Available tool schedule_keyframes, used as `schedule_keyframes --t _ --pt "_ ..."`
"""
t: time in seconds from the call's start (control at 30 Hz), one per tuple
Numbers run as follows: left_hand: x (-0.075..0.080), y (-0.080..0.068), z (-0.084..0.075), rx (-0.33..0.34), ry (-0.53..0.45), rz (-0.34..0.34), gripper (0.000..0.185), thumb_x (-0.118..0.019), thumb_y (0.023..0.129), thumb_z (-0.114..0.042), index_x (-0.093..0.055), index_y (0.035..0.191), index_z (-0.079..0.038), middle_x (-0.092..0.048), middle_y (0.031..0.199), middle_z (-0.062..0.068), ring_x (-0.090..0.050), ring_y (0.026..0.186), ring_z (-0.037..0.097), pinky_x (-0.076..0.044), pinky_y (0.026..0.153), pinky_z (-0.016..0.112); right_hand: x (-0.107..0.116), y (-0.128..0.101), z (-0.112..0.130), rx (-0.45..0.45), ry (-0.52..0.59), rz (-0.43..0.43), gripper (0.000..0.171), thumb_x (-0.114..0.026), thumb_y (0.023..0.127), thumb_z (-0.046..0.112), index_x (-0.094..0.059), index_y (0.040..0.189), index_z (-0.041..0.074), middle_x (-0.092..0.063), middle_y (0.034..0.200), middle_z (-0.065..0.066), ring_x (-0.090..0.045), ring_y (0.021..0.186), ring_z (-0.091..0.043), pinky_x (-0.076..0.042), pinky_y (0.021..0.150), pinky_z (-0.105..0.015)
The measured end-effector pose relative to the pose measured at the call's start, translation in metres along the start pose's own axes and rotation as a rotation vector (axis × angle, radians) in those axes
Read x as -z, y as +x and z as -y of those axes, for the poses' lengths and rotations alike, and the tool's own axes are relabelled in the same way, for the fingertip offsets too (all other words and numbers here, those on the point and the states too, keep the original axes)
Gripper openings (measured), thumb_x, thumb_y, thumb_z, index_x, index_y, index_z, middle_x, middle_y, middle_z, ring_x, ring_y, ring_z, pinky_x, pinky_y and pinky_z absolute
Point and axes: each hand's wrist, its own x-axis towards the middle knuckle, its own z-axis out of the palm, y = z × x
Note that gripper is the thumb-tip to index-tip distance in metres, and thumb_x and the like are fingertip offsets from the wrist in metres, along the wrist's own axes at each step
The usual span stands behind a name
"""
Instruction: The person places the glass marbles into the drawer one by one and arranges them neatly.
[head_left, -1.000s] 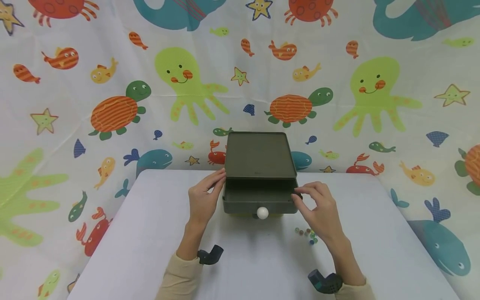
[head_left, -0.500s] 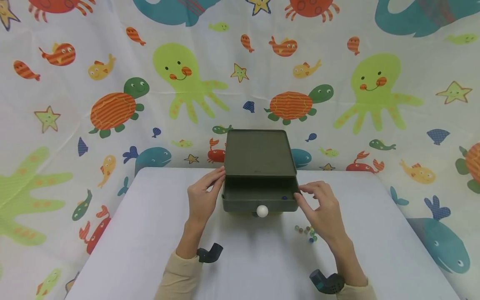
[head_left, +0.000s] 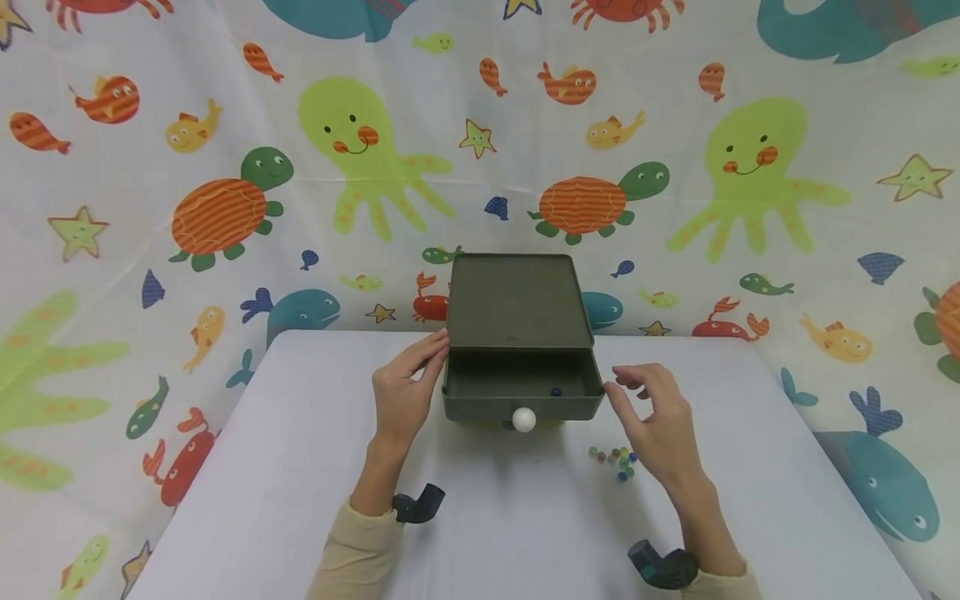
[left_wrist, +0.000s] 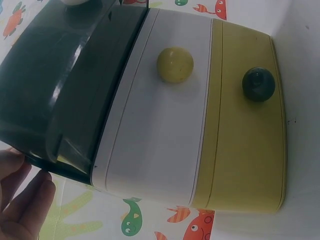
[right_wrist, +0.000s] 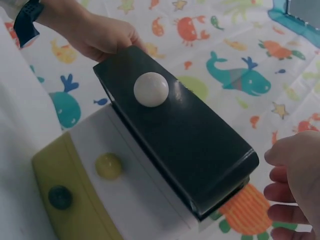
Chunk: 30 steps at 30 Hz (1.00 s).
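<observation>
right hand [head_left: 656,421] fingers loosely curled, empty | marbles [head_left: 617,461] lower right of centre, just below-left of it, nearer it | left hand [head_left: 405,387] fingers straight against open drawer [head_left: 521,392]

Small chest of drawers [head_left: 517,333], dark green top, stands at back centre of the surface [head_left: 300,467]; its top drawer [head_left: 522,394], dark green with a white ball knob [head_left: 523,419], is pulled out and holds one blue marble [head_left: 556,391]. Below it, wrist views show a white drawer [left_wrist: 160,115] with a yellow knob [left_wrist: 175,64] and a yellow drawer [left_wrist: 245,130] with a dark green knob [left_wrist: 258,84], both pushed in. Loose cluster of coloured marbles [head_left: 617,461] lies on the surface, front-right of the chest.
</observation>
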Motion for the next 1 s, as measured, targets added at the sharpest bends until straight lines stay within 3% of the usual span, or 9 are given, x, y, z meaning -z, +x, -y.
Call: schedule_keyframes --t 0.17,0.43,1.0 --pt "0.0 0.001 0.0 0.003 -0.005 -0.001 0.021 -0.072 0.092 -0.008 -0.076 0.111 -0.002 -0.075 0.116 0.012 -0.074 0.106 0.027 -0.054 0.093 0.012 0.001 -0.003 -0.005 0.013 0.016 -0.011 0.028 -0.073 0.087 -0.002 -0.068 0.114 0.001 -0.068 0.101 -0.009 -0.058 0.093 -0.015 -0.043 0.08 -0.006" --pt "0.0 0.001 -0.001 0.02 0.005 0.009 0.022 -0.072 0.092 -0.01 -0.076 0.112 -0.003 -0.075 0.118 0.01 -0.073 0.108 0.025 -0.054 0.094 0.014 0.0 -0.01 -0.015 -0.006 -0.007 -0.019 0.023 -0.071 0.089 0.001 -0.068 0.112 0.001 -0.068 0.1 -0.009 -0.056 0.091 -0.005 -0.045 0.078 -0.008" --pt "0.0 0.002 0.001 0.014 -0.001 0.006 0.022 -0.072 0.091 -0.007 -0.076 0.112 -0.002 -0.075 0.117 0.012 -0.073 0.108 0.026 -0.053 0.094 0.013 -0.008 -0.031 -0.034 -0.071 -0.082 0.045 0.021 -0.074 0.089 0.008 -0.069 0.109 0.005 -0.069 0.101 -0.006 -0.058 0.092 -0.012 -0.046 0.078 -0.007"
